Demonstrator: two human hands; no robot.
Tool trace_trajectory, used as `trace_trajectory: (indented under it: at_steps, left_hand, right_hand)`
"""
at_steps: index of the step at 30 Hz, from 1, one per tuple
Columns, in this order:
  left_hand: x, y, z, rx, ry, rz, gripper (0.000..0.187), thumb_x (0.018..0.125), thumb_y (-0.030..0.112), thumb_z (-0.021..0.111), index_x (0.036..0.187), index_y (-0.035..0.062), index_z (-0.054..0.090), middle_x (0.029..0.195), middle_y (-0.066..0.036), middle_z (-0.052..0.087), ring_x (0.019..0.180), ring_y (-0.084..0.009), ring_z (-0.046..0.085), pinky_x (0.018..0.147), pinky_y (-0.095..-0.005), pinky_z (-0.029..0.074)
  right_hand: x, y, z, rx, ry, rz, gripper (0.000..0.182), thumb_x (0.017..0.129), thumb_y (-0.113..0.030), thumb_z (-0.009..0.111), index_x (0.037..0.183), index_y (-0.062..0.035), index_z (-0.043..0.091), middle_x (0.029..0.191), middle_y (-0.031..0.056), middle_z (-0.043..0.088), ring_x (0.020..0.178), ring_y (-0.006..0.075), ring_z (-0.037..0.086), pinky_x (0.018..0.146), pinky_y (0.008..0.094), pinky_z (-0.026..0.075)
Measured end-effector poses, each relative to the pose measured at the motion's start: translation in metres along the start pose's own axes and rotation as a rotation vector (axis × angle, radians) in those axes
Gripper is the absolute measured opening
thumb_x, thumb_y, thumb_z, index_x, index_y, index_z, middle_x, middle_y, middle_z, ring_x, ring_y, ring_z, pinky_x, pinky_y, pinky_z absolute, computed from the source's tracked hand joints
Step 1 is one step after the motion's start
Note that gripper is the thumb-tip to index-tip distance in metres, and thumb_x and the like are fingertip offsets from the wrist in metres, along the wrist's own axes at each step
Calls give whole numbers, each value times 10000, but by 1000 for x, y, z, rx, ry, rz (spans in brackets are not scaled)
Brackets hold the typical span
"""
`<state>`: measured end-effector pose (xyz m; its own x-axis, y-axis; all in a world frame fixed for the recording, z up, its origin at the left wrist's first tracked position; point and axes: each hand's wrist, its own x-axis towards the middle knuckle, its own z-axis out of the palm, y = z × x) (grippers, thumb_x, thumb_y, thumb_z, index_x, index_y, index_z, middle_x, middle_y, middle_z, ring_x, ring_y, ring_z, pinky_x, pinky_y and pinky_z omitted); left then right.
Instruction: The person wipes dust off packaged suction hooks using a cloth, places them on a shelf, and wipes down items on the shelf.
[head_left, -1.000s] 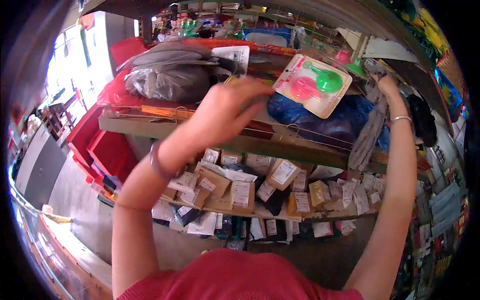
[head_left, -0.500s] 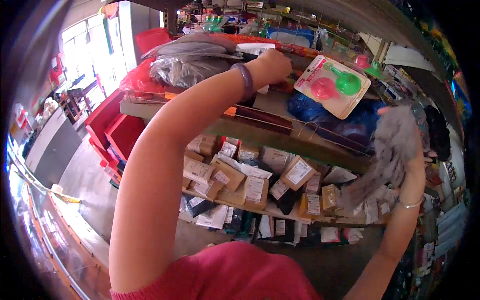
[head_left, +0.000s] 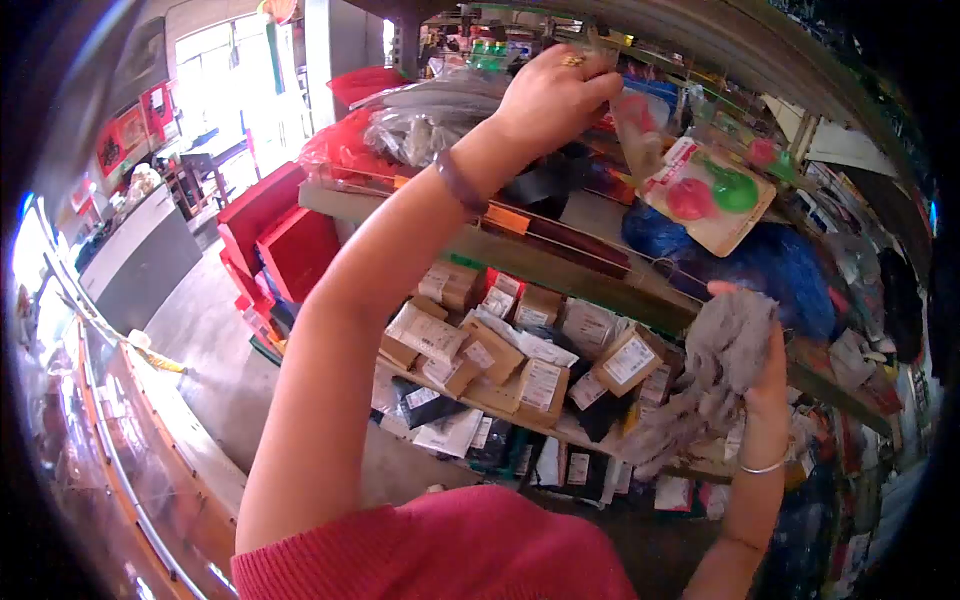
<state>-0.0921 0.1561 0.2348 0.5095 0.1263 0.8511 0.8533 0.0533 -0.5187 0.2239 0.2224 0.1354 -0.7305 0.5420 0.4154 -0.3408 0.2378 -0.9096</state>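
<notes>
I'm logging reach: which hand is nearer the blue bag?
Right: the right hand, holding grey cloth, shows just below the blue bag; the left hand is farther, up-left.

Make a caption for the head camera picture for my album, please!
Right hand holding a gray cloth, left hand raised high, boxes below.

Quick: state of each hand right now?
Left hand: fingers bent near a clear plastic package; whether it grips anything cannot be told.
Right hand: holding a grey fluffy cloth.
</notes>
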Motion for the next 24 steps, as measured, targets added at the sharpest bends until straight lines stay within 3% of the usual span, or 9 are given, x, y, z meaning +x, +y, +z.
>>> trace_trajectory:
  at_steps: [3, 12, 13, 15, 16, 18, 21, 23, 24]
  left_hand:
    - [-8, 12, -34, -176, 305, -63, 189, 604, 44, 609, 781, 100, 576, 852, -33, 605, 741, -260, 573, 685, -356, 472]
    - [-84, 89, -102, -826, 155, -431, 164, 680, 68, 638, 832, 33, 589, 962, -139, 599, 940, -271, 569, 774, -335, 459]
    - [-92, 88, -99, -625, 146, -436, 415, 707, 113, 652, 1092, 28, 519, 1157, -170, 510, 1042, -281, 528, 834, -372, 440]
    - [-88, 125, -100, -1535, 546, -1369, 694, 750, 276, 650, 1309, 41, 313, 1309, -160, 365, 1127, -284, 463, 918, -403, 385]
    - [-113, 129, -97, -2100, 564, -1105, 817, 787, 414, 590, 1376, 57, 150, 1368, -128, 275, 1166, -279, 421, 976, -418, 328]
    - [-131, 161, -85, -2117, 459, -1144, 737, 822, 443, 525, 1356, 49, 204, 1343, -122, 315, 1178, -277, 401, 986, -415, 314]
    - [-132, 192, -91, -1885, 439, -1686, 575, 862, 384, 495, 1276, 21, 329, 1242, -129, 434, 1103, -275, 470, 933, -404, 382]
    - [-137, 184, -86, -1828, 437, -1880, 508, 873, 348, 492, 1233, 11, 370, 1182, -130, 485, 1055, -271, 508, 893, -401, 425]
    - [-140, 177, -83, -1873, 447, -1857, 452, 880, 296, 495, 1204, 2, 384, 1135, -127, 511, 1007, -263, 540, 843, -406, 464]
  right_hand:
    - [17, 28, 6, -56, 94, -61, 334, 865, -216, 455, 1066, 39, 536, 922, 68, 587, 809, 123, 562, 736, 262, 465]
    - [-37, 106, 41, 181, 205, -144, 289, 873, -222, 441, 1043, -3, 523, 970, 68, 563, 849, 142, 545, 734, 284, 464]
    - [-39, 113, 47, 225, 226, -115, 288, 875, -225, 437, 1044, -8, 519, 978, 68, 560, 856, 145, 543, 737, 287, 464]
    - [-39, 124, 56, 321, 281, -68, 284, 879, -232, 430, 1046, -17, 512, 994, 70, 555, 870, 152, 541, 744, 293, 462]
    - [-40, 128, 60, 372, 310, -45, 283, 881, -235, 426, 1047, -22, 509, 1001, 70, 552, 877, 156, 539, 747, 297, 462]
    - [-37, 136, 68, 529, 348, -5, 280, 885, -242, 418, 1049, -31, 502, 1017, 72, 546, 891, 163, 537, 753, 303, 461]
    - [-43, 149, 67, 780, 302, 118, 273, 864, -196, 452, 1076, -27, 482, 1036, 75, 546, 916, 181, 536, 786, 310, 450]
    - [-54, 161, 50, 599, 230, 310, 295, 819, -112, 517, 1091, -7, 472, 1045, 84, 549, 929, 190, 537, 810, 306, 437]
    - [-49, 122, 56, -214, 37, 364, 382, 715, 15, 578, 1085, -5, 485, 1060, 93, 548, 940, 176, 534, 815, 283, 422]
